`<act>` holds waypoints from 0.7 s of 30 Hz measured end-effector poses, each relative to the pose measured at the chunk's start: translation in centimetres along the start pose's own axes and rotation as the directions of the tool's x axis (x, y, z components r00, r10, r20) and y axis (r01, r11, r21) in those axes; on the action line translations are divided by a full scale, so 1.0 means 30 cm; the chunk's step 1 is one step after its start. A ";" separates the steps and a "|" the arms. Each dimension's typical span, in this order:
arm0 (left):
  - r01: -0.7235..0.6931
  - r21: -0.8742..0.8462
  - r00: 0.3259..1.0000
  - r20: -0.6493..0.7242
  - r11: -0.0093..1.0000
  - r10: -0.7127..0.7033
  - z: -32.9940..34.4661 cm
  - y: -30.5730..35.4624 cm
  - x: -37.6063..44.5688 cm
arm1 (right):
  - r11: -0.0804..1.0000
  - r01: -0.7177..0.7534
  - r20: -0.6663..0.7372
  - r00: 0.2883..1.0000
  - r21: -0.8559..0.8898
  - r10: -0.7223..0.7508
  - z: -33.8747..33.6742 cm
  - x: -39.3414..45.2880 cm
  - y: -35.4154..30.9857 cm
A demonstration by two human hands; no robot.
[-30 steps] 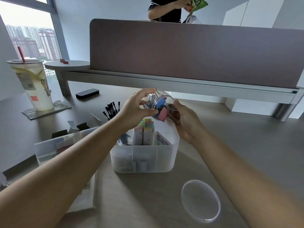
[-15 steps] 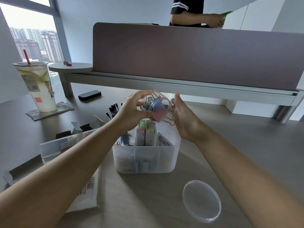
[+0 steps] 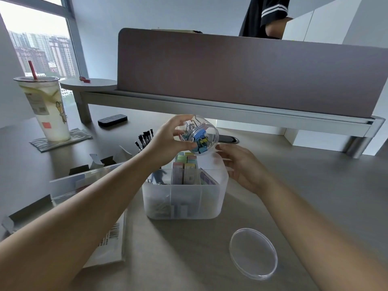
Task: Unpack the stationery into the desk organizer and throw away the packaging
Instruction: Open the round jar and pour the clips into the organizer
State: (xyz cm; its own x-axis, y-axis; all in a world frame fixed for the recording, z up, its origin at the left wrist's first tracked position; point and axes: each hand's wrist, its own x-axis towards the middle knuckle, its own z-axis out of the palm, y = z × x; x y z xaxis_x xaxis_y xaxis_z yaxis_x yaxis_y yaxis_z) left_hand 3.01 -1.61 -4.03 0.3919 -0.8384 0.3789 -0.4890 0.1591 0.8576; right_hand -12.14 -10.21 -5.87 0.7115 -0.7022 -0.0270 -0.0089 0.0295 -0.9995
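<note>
While tilted over organizer [image 3: 184, 198], clear jar [image 3: 199, 136] shows coloured clips.

Jar [image 3: 199, 137] up in the left hand [image 3: 168, 141], tipped right over the organizer [image 3: 184, 198] on the desk [image 3: 315, 185]; right hand [image 3: 241, 166] just beside it. Lid [image 3: 253, 254] lies nearer, to the right; drink cup [image 3: 45, 108] far left; pens [image 3: 144, 138] behind the organizer.

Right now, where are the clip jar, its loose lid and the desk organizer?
clip jar [image 3: 199, 136], head view, clear side wall.
lid [image 3: 253, 253], head view, centre of the disc.
desk organizer [image 3: 182, 203], head view, front wall.
</note>
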 end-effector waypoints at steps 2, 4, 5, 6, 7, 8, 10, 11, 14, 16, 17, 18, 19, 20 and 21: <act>0.006 -0.006 1.000 0.005 1.000 -0.005 -0.002 0.000 -0.001 | 1.000 -0.008 0.002 1.000 -0.007 0.008 -0.010 -0.010 0.013; 0.011 -0.010 1.000 0.009 1.000 -0.011 -0.002 -0.001 -0.002 | 1.000 -0.006 0.020 1.000 0.004 0.006 -0.017 -0.017 0.023; 0.010 -0.009 1.000 0.011 1.000 -0.010 -0.002 -0.001 -0.002 | 1.000 -0.001 0.032 0.999 0.015 0.000 -0.020 -0.017 0.027; 0.009 -0.010 1.000 0.013 1.000 -0.009 -0.002 -0.003 -0.002 | 1.000 0.003 0.045 0.999 0.023 -0.004 -0.023 -0.017 0.030; 0.010 -0.013 1.000 0.015 1.000 -0.010 -0.001 -0.004 -0.002 | 1.000 0.007 0.058 0.998 0.026 -0.008 -0.026 -0.015 0.033; 0.013 -0.017 1.000 0.017 1.000 -0.012 0.000 -0.006 -0.002 | 1.000 0.009 0.071 0.997 0.029 -0.011 -0.029 -0.015 0.035; 0.017 -0.024 0.999 0.028 1.000 -0.016 0.001 -0.008 -0.001 | 0.999 0.017 0.086 0.996 0.028 -0.019 -0.036 -0.012 0.041; 0.016 -0.027 0.999 0.036 1.000 -0.015 0.002 -0.008 0.001 | 1.000 0.022 0.089 0.996 0.020 -0.024 -0.040 -0.010 0.043; 0.005 -0.027 0.999 0.052 1.000 -0.003 0.003 -0.010 0.006 | 0.998 0.048 0.101 0.994 -0.029 -0.045 -0.043 -0.004 0.042; -0.005 -0.011 0.998 0.055 1.000 0.005 0.002 -0.012 0.008 | 0.995 0.070 0.114 0.992 -0.067 -0.062 -0.043 -0.002 0.041; -0.009 -0.004 0.998 0.055 1.000 0.009 0.003 -0.013 0.009 | 0.993 0.079 0.119 0.990 -0.085 -0.068 -0.043 -0.002 0.041; -0.012 -0.002 0.998 0.054 1.000 0.012 0.004 -0.014 0.010 | 0.992 0.086 0.125 0.989 -0.096 -0.074 -0.043 -0.003 0.041; -0.014 -0.004 0.999 0.052 1.000 0.014 0.005 -0.015 0.011 | 0.991 0.090 0.130 0.988 -0.097 -0.077 -0.044 -0.003 0.040; -0.017 -0.003 0.999 0.050 1.000 0.017 0.006 -0.015 0.012 | 0.992 0.090 0.133 0.988 -0.089 -0.078 -0.045 -0.003 0.041; -0.019 -0.001 0.999 0.048 1.000 0.019 0.008 -0.015 0.014 | 0.993 0.089 0.135 0.988 -0.081 -0.077 -0.047 -0.002 0.042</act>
State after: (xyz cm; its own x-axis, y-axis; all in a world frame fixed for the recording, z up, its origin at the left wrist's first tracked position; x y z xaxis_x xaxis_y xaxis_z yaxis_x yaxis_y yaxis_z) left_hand 3.22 -2.14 -4.34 0.3449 -0.8592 0.3778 -0.4954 0.1753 0.8508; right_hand -13.19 -11.13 -7.14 0.7984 -0.5998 0.0525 -0.0027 -0.0907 -0.9959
